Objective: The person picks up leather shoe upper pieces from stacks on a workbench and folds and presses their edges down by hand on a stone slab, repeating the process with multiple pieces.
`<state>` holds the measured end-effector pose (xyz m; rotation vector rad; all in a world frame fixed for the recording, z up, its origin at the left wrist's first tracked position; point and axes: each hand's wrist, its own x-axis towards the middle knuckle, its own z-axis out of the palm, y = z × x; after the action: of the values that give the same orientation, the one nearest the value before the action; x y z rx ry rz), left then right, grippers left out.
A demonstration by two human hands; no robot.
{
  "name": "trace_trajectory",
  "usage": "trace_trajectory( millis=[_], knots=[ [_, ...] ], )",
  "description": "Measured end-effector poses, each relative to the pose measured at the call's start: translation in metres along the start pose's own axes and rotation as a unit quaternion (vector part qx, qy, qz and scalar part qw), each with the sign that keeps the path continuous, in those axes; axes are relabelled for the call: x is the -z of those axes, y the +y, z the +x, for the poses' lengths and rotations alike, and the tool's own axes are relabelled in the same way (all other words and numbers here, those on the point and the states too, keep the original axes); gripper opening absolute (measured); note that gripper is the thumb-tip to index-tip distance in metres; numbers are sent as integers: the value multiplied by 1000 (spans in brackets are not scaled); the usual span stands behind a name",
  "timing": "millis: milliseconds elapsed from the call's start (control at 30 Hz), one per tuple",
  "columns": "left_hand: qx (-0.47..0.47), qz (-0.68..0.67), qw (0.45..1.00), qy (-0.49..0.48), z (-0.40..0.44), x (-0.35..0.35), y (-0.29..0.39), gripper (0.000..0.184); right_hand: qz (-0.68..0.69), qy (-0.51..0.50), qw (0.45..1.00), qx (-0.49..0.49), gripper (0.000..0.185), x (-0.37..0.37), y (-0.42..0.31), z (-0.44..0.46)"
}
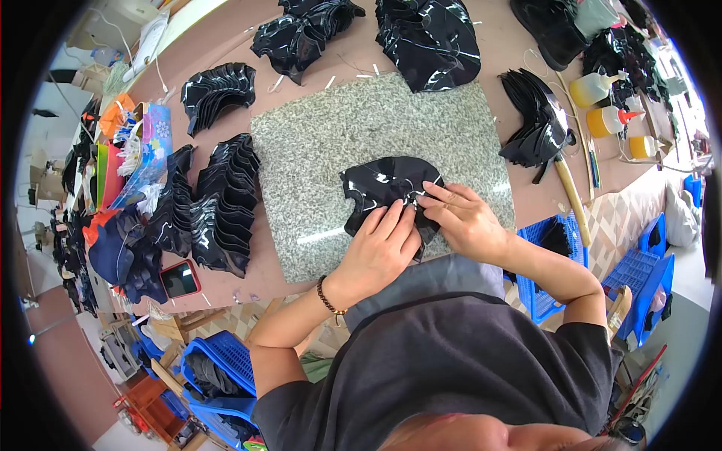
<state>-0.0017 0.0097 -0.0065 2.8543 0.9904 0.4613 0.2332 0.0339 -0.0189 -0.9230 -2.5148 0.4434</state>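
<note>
dark shirt (459, 353), black piece (381, 176) under both hands (378, 254) (474, 224)

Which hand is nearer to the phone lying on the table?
The left hand. It touches the shiny black piece to the right of the phone; the right hand touches the same piece, farther right.

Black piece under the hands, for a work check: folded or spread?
Mostly spread: the black piece shows a broad face on the slab; under the fingertips, cannot tell.
</note>
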Motion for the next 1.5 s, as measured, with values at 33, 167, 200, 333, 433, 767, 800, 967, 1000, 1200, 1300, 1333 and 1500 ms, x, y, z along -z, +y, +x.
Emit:
trace_trajectory(
  millis=[33, 167, 200, 333, 433, 767, 800, 967, 1000, 1200, 1300, 1333, 1500],
  knots=[
    [-1, -11, 1000, 4, -2, 1, 2, 23, -17, -8, 1000, 4, 27, 2, -2, -1],
    [1, -47, 999, 23, -20, -7, 9, 33, -52, -20, 998, 6, 27, 3, -8, -6],
    [4, -46, 999, 18, -23, -8, 8, 37, -51, -18, 999, 6, 28, 0, -8, -8],
    [34, -76, 996, 14, -27, -6, 14, 48, -32, -22, 999, -9, 30, -3, -10, -10],
    [43, -78, 996, -3, -27, -4, 17, 49, -32, -29, 999, -15, 30, -2, -12, -9],
    [51, -71, 996, 26, -31, -14, 18, 46, -56, -40, 998, -6, 40, -4, -19, -14],
    [49, -67, 996, 28, -31, -15, 17, 46, -58, -44, 997, -5, 42, -4, -20, -15],
    [45, -58, 997, 31, -31, -17, 18, 47, -71, -53, 996, -8, 48, -3, -25, -18],
    [44, -57, 997, 31, -31, -16, 19, 47, -73, -55, 996, -9, 49, -3, -27, -18],
    [40, -49, 997, 42, -31, -19, 20, 47, -97, -67, 992, -41, 55, -11, -40, -22],
    [43, -56, 996, 52, -32, -21, 20, 47, -101, -83, 989, -69, 65, -17, -48, -24],
    [43, -59, 996, 55, -32, -22, 20, 47, -106, -83, 989, -69, 67, -19, -50, -26],
    [61, -129, 988, 64, -32, -20, 20, 50, -125, -86, 986, -66, 70, -24, -58, -33]
  ],
)
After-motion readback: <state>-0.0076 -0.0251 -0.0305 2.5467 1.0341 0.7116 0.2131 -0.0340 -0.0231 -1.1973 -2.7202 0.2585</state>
